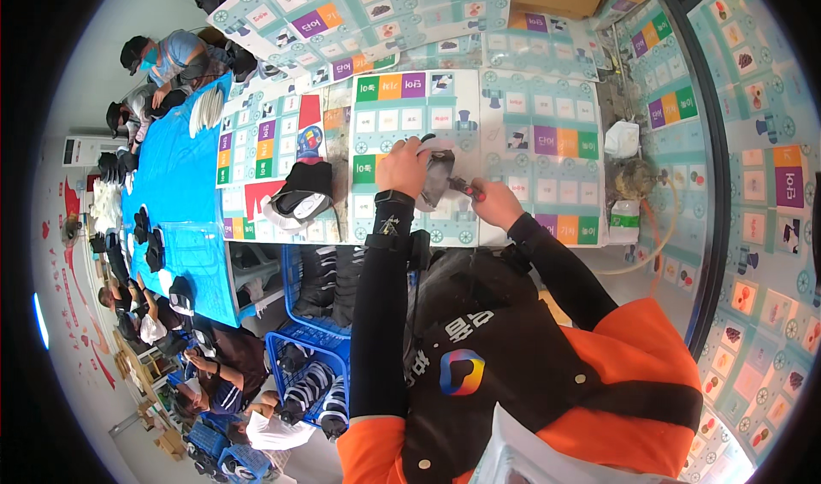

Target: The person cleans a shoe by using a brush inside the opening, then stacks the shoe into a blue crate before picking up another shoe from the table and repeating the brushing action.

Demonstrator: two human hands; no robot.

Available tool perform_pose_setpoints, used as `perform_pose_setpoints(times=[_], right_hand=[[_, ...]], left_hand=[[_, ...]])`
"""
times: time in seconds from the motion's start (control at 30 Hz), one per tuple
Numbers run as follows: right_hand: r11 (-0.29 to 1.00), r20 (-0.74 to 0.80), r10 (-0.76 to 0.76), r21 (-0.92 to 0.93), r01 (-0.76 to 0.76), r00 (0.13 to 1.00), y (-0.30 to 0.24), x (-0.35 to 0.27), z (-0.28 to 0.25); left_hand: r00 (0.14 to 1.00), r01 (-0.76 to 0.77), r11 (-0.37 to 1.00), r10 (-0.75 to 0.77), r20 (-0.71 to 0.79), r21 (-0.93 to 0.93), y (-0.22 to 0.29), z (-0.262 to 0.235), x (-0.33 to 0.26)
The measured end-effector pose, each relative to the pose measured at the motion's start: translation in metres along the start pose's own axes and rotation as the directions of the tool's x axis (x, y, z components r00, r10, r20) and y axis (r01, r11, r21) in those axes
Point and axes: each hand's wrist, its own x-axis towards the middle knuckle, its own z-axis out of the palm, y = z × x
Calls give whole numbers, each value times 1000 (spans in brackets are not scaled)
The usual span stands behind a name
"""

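Observation:
My left hand is closed on the edge of a dark grey, partly see-through piece with a pale rim, probably part of a cap. It is held just above the patterned table cover. My right hand grips a small tool with a red and black handle, its dark tip against the piece's right side. The tool's exact kind is too small to tell. Left of my hands, a black and white cap lies on the table.
The table has a printed pastel cover. Blue crates holding caps stand below its left front. Further left, several people sit along a blue-covered table with stacked pieces. A white packet and a thin hose are at right.

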Motion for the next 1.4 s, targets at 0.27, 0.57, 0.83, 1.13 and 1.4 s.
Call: perform_pose_setpoints(times=[0.27,0.57,0.83,1.13,1.4], right_hand=[[999,-95,30,-15,-32,995,-4,-2,-1],[1000,76,6,-4,-5,997,13,3,32],[995,-203,77,83,-61,976,156,13,19],[904,-332,50,-386,-185,942,238,27,-38],[958,-310,-158,-280,69,938,110,30,-28]], left_hand=[[1000,16,1000,-16,-8,8,-5,1,-6],[1000,0,1000,0,-4,-2,-17,0,-7],[975,198,968,-211,-74,-156,-52,-33,-96],[453,-219,258,-828,-332,-941,-265,-161,-155],[840,201,979,-192,-508,-38,-353,-147,-91]])
